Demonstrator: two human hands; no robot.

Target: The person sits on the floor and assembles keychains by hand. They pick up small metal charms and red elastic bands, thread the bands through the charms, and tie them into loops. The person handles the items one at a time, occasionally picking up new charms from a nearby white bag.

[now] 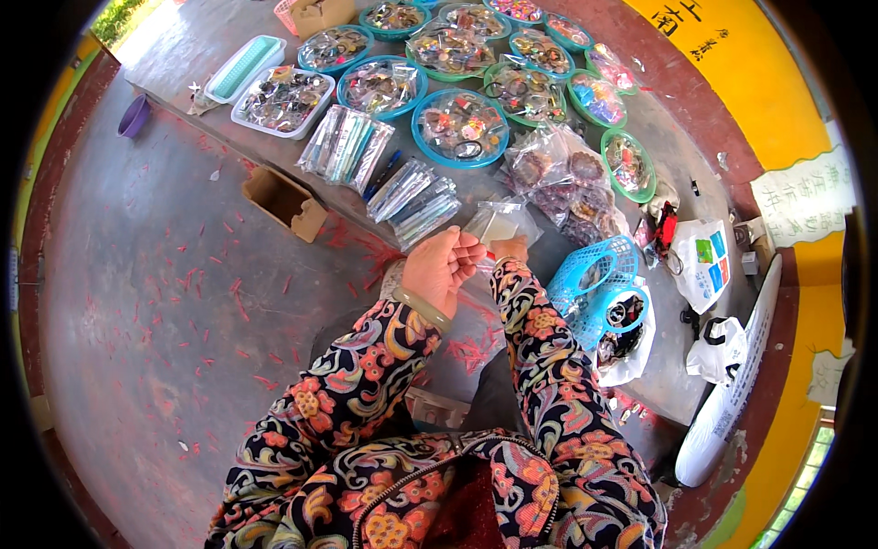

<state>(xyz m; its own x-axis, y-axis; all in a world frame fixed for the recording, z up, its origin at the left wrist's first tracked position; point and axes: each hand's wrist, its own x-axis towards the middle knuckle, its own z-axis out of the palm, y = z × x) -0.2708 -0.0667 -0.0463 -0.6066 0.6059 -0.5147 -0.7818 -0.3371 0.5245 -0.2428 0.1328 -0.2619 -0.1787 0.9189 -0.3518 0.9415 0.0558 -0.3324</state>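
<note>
My left hand (439, 267), with a bangle at the wrist, is raised in the middle, its fingers bent and fingertips drawn together. Anything between them is too small to make out. Just right of it, my right hand (510, 247) is closed at the near edge of a clear plastic bag (503, 220) with something pale inside. Part of that hand's fingers is hidden. A small red bit shows between the two hands. Beyond them, bundles of slim clear-wrapped packets (422, 203) lie on the grey ledge.
Round baskets (460, 128) of small bagged goods crowd the ledge, beside a white tray (283, 102). Bags of brownish items (572, 174) lie right of centre. Blue baskets (594, 274) stand near my right arm. An open cardboard box (285, 203) sits left; red scraps litter the floor.
</note>
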